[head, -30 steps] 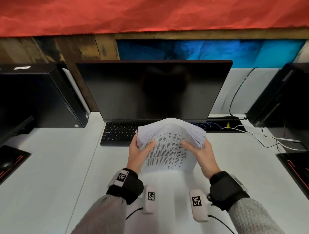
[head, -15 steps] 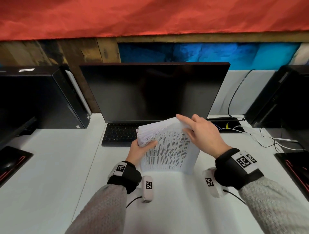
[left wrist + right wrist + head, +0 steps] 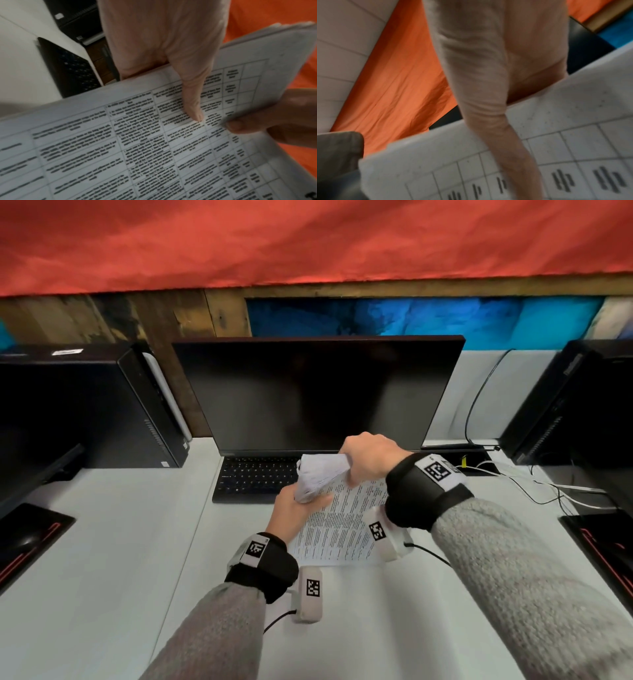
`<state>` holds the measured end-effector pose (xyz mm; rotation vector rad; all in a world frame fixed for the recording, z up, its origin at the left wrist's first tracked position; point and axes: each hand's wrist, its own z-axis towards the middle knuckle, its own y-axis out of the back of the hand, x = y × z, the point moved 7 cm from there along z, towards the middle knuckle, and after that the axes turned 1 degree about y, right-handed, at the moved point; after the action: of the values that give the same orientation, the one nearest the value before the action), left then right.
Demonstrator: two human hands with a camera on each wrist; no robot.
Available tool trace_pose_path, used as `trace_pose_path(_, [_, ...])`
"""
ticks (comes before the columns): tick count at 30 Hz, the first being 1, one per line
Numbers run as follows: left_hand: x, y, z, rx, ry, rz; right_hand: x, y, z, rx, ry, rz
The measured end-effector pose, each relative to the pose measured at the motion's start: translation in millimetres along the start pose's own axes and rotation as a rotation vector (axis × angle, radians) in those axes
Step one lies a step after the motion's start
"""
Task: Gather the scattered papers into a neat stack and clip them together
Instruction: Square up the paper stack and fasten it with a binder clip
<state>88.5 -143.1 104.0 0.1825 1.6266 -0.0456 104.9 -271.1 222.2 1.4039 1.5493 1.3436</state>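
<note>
A thick stack of printed papers with tables of text stands tilted over the white desk, in front of the keyboard. My left hand grips its left edge, thumb lying across the top sheet. My right hand holds the stack's top edge from above, fingers curled over it and thumb on the printed face. The upper sheet edges are fanned and uneven. No clip is in view.
A black keyboard and a dark monitor sit just behind the papers. Computer towers stand at left and right. Cables trail at right. Black mats lie at the far left and far right desk edges.
My right hand left the stack's right edge, rose and moved over the top edge, and now grips it from above. The left hand kept its hold while the stack tilted and bunched.
</note>
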Motion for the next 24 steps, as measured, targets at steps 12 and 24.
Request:
trace_pose_path(12, [13.5, 69.6, -9.1, -0.040, 0.137, 0.024, -126.9, -44.9, -45.4, -0.116, -0.042, 1.191])
trace_pose_path(24, [56.5, 29.8, -29.7, -0.239, 0.205, -0.192, -116.4, -158.7, -65.6, -0.272, -0.243, 1.612])
